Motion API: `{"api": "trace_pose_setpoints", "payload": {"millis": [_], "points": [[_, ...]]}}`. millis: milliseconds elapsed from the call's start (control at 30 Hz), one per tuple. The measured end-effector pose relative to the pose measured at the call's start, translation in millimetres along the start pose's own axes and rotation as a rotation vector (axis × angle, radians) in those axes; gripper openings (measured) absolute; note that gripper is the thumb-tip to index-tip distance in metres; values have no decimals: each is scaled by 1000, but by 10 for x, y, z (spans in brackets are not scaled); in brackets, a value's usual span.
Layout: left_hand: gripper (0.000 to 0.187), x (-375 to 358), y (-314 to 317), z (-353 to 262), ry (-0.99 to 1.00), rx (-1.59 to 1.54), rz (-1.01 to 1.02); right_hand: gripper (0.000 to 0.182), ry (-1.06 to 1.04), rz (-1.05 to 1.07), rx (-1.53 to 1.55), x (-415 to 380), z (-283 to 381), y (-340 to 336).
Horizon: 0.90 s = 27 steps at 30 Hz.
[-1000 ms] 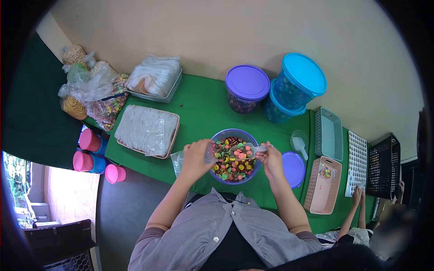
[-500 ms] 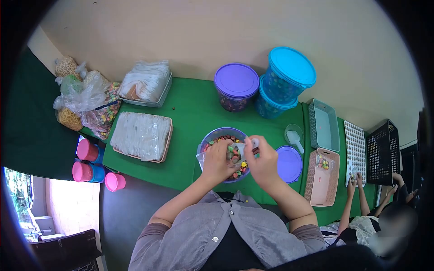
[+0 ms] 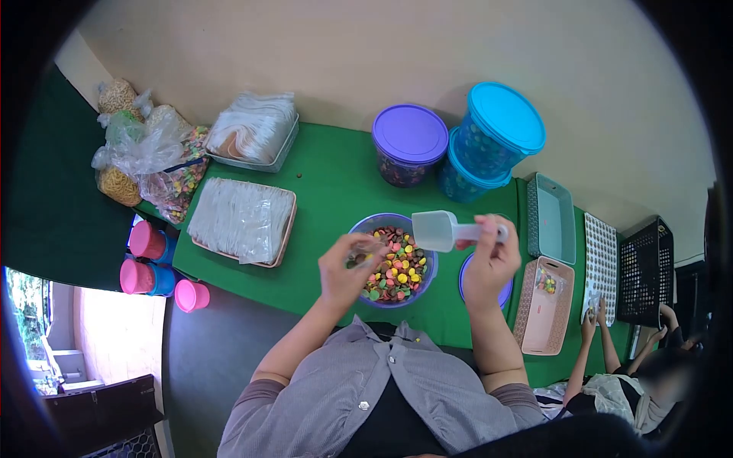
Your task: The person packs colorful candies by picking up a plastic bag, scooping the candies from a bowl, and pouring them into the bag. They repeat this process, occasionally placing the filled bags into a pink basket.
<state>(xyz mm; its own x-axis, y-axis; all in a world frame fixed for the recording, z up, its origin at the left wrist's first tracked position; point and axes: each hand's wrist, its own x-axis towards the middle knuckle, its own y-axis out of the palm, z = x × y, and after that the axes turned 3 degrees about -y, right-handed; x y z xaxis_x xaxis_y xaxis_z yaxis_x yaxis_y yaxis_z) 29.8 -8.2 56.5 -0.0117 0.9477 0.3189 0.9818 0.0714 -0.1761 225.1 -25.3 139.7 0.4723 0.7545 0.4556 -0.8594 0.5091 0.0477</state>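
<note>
White translucent plastic scoop [image 3: 434,231]: I find its handle gripped in the right hand [image 3: 492,259], its blade raised over the upper right rim of the round purple plastic bowl [image 3: 369,223]. I record the left hand [image 3: 340,269] pinched narrowly on a small clear plastic bag [image 3: 368,250] above the bowl's left side. Half a second ago both hands were close together over the bowl; now they stand apart, exposing more multicoloured button-shaped candies [image 3: 401,271].
</note>
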Motion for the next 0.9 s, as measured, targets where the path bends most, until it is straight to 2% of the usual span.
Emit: {"api": "trace_pose_setpoints", "payload": {"millis": [67, 133, 167, 233, 333, 367, 533, 600, 700, 900], "points": [[42, 54, -113, 41, 30, 27, -42, 21, 44, 23, -59, -36, -364, 29], [49, 115, -226, -59, -73, 10, -167, 21, 253, 275, -205, -178, -849, -13], [49, 140, -272, -38, -74, 10, -167, 21, 255, 276, -206, -279, -1043, -26], [52, 175, -377, 14, 13, 108, -231, 23, 376, 365, -288, -509, -1353, -49], [49, 170, -455, 107, -25, 109, -249, 23, 494, 288, -181, -773, -1567, 32], [49, 168, -456, 117, -27, 107, -246, 23, 451, 306, -168, -813, -1631, 49], [49, 165, -439, 167, -37, 115, -239, 23, 591, 341, -112, -753, -1745, 140], [49, 166, -437, 170, -18, 147, -224, 24, 734, 270, -9, -749, -1837, 155], [49, 147, -448, 175, -17, 189, -203, 26, 779, 244, 1, -777, -1823, 186], [50, 136, -506, 136, -54, 215, -172, 30, 687, 201, -7, -491, -1592, 13]]}}
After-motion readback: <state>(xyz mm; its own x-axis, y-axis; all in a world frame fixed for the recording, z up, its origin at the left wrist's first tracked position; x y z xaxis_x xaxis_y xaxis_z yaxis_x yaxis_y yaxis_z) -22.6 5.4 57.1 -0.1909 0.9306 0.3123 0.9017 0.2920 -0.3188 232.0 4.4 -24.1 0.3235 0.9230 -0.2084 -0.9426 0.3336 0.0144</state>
